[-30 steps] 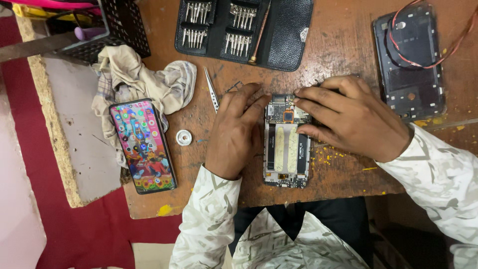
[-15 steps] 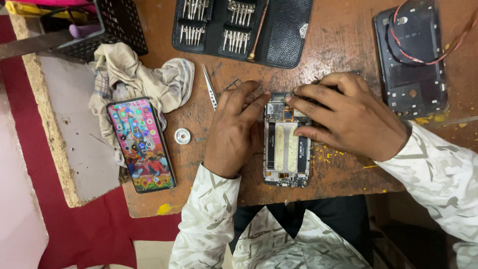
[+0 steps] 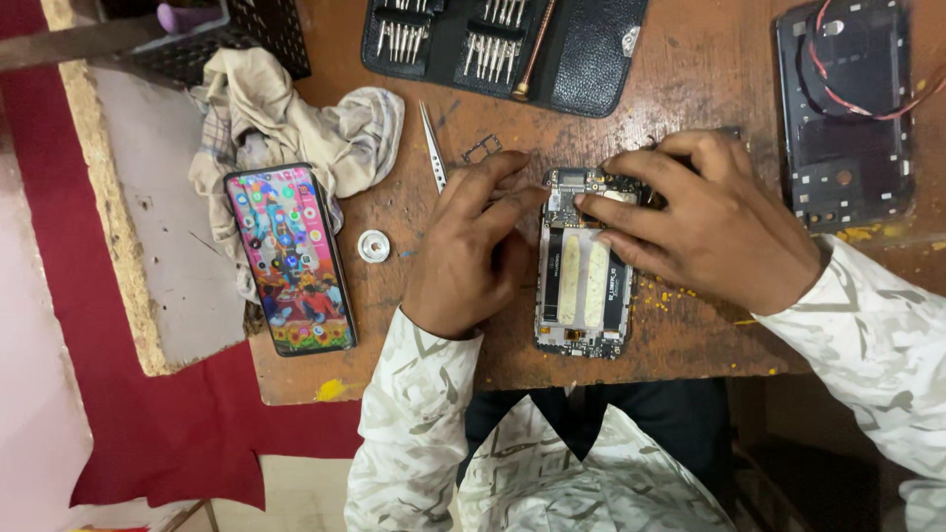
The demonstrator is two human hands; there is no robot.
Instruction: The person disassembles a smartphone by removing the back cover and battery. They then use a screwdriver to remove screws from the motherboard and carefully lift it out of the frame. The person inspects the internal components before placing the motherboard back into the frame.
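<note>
- An opened smartphone with its back cover off, circuit board and two pale strips exposed (image 3: 583, 281), lies flat on the scratched brown wooden worktop (image 3: 690, 89), near the front edge and about midway along it.
- The left hand (image 3: 471, 251) rests palm down just left of the opened phone; its fingers are spread, not clenched, and their tips touch the phone's upper left corner at the circuit board.
- The right hand (image 3: 711, 229) lies across the phone's upper right part; its fingers are curled and press on the top of the board. Whether they pinch a small part cannot be told.
- Both arms wear pale patterned sleeves (image 3: 867, 335).
- A pair of slim metal tweezers (image 3: 432, 143) lies just left of the left hand, and a small metal frame (image 3: 481, 150) lies beside its tip.
- A small round white disc (image 3: 373, 246) sits on the worktop between the left hand and a second smartphone with a lit, colourful screen (image 3: 290, 258), which lies near the left edge.
- A crumpled beige cloth (image 3: 296, 118) lies behind the lit phone.
- An open black case of screwdriver bits (image 3: 591, 59) lies at the far edge.
- A dark phone back cover with red wires (image 3: 845, 128) lies near the right edge, well apart from the opened phone.
</note>
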